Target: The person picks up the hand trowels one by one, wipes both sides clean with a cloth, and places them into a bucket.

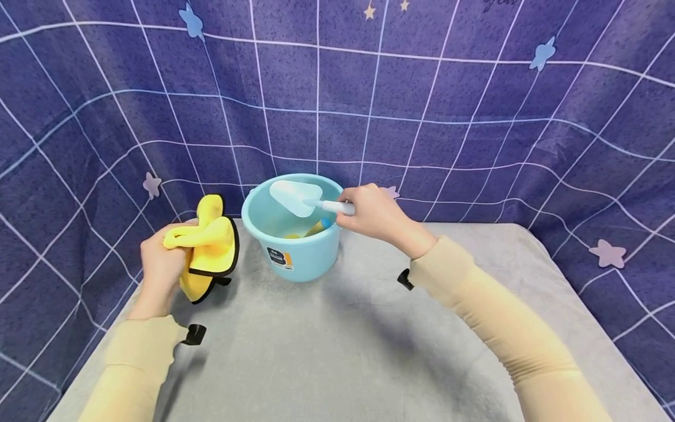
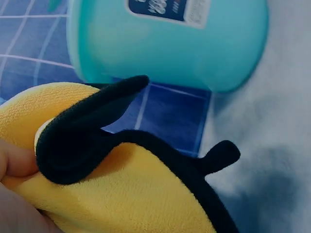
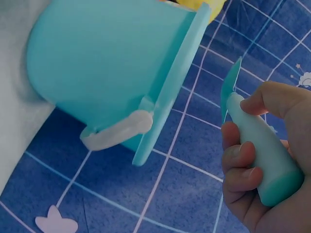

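My left hand point(image 1: 160, 258) grips a bunched yellow cleaning cloth point(image 1: 211, 240) with black edging, just left of the light-blue bucket point(image 1: 297, 255). In the left wrist view, folds of the cloth point(image 2: 146, 189) hang close to the bucket wall. My right hand point(image 1: 374, 214) holds the white handle of a scraper point(image 1: 295, 196) with a flat pale-blue triangular blade, which overlaps the bucket's opening. The right wrist view shows fingers curled round the handle point(image 3: 265, 145), thumb along its top. Inside the bucket lies a yellow item with a blue end point(image 1: 319, 226), partly hidden.
The bucket stands at the back of a grey cloth-covered table point(image 1: 316, 346), near a purple-blue gridded curtain point(image 1: 422, 88) with star prints. Its white carrying handle point(image 3: 119, 131) hangs down on the right side.
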Available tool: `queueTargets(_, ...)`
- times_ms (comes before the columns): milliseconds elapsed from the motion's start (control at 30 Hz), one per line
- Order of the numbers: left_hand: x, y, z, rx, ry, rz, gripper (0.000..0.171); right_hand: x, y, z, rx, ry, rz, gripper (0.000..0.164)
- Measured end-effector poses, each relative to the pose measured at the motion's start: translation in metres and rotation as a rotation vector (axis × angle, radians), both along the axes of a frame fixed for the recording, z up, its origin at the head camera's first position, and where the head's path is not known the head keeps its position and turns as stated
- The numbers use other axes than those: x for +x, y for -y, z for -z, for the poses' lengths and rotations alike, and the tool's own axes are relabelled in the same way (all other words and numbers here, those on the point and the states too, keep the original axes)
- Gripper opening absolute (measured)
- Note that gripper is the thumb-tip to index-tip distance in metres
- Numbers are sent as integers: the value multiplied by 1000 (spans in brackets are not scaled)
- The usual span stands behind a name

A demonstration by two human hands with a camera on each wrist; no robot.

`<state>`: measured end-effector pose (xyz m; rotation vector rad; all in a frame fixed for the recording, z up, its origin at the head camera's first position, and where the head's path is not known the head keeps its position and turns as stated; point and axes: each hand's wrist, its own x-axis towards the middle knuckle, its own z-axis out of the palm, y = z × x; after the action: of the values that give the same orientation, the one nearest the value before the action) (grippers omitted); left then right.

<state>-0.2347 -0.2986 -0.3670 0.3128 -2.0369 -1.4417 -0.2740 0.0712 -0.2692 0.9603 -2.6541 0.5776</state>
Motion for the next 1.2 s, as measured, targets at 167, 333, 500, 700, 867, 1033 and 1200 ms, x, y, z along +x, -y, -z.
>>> queueTargets(167,-16,4,15,-101,30,-18,24,-3,14,2,14,56,-4,21)
queueTargets(333,-25,7,25,-181,73,-11,26,-5,27,4,46,82,31,23)
queueTargets(500,-35,9,29,-274,145,-23,29,-10,40,6,79,85,87,25)
queueTargets(700,-45,12,36,-443,213,-10,34,-20,55,10,91,118,101,24)
queueTargets(867,-50,15,45,-493,261,17,36,-28,67,15,151,138,99,18)
queueTargets(1033,-55,17,53,-528,287,26,35,-33,76,18,207,135,108,20)
queueTargets(1200,-58,21,62,-590,282,47,35,-36,84,19,242,170,135,35)
